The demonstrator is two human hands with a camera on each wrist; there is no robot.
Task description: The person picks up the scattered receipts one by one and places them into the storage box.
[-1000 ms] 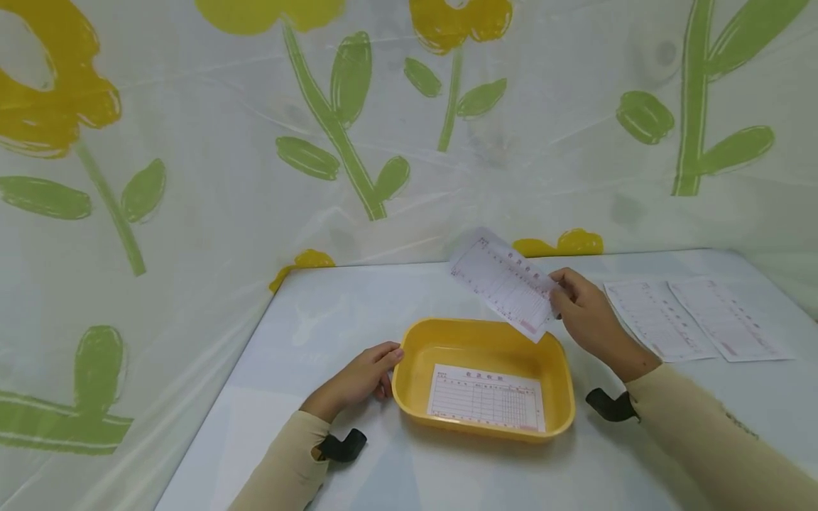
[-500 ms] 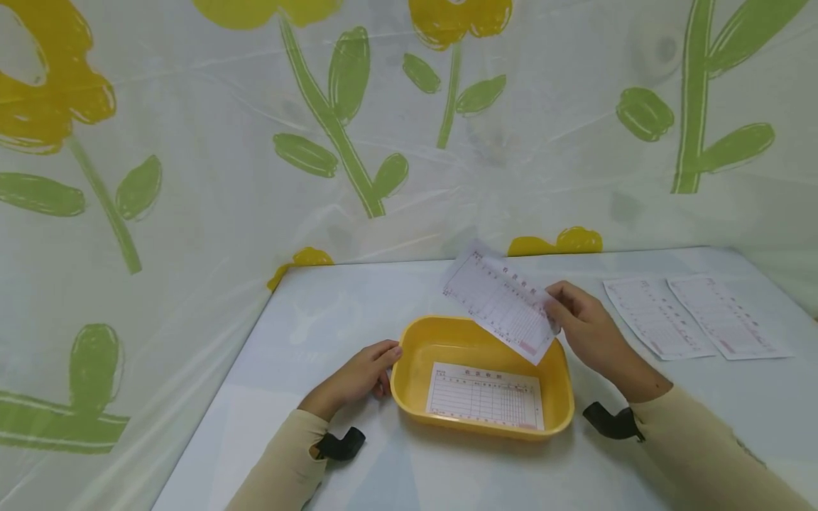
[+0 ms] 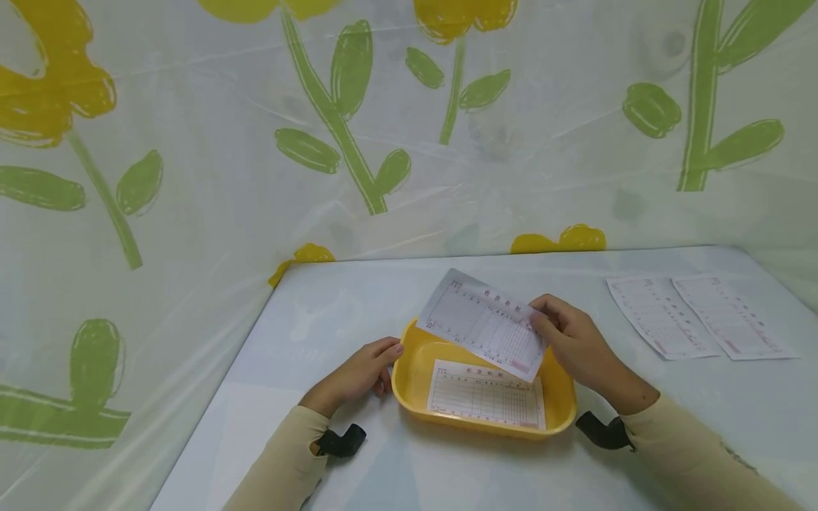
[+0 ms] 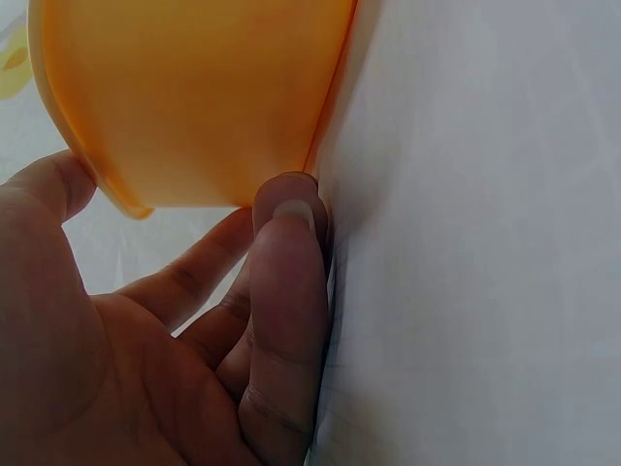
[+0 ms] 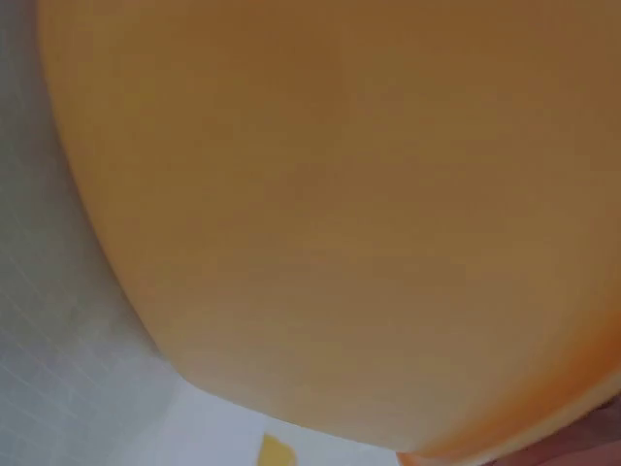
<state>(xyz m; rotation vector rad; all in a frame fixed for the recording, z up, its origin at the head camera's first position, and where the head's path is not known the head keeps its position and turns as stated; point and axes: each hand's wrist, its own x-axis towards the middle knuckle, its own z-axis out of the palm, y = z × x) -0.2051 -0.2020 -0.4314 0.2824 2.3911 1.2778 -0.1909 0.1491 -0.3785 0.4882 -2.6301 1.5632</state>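
A yellow plastic basin (image 3: 415, 411) stands on the table with one printed receipt slip (image 3: 482, 397) lying flat in it. At the basin's left end is my left hand (image 3: 358, 372); in the left wrist view its thumb (image 4: 68, 184) meets the rim and its curled fingers are at the outer wall. My right hand (image 3: 575, 341) pinches a second receipt slip (image 3: 482, 319) by its right end, tilted over the basin's back half and overlapping the lower slip in the head view. The right wrist view is mostly filled by the basin's wall (image 5: 320, 214).
Two more printed slips (image 3: 661, 319) lie side by side on the table (image 3: 319, 305) at the right. Behind the table hangs a pale curtain (image 3: 217, 184) with yellow flowers and green leaves. Black curved pieces (image 3: 345, 441) stick out at both sleeve cuffs.
My right hand has lowered the slip it pinches, moving it down and left over the basin. My left hand, the basin and the other slips have stayed in place.
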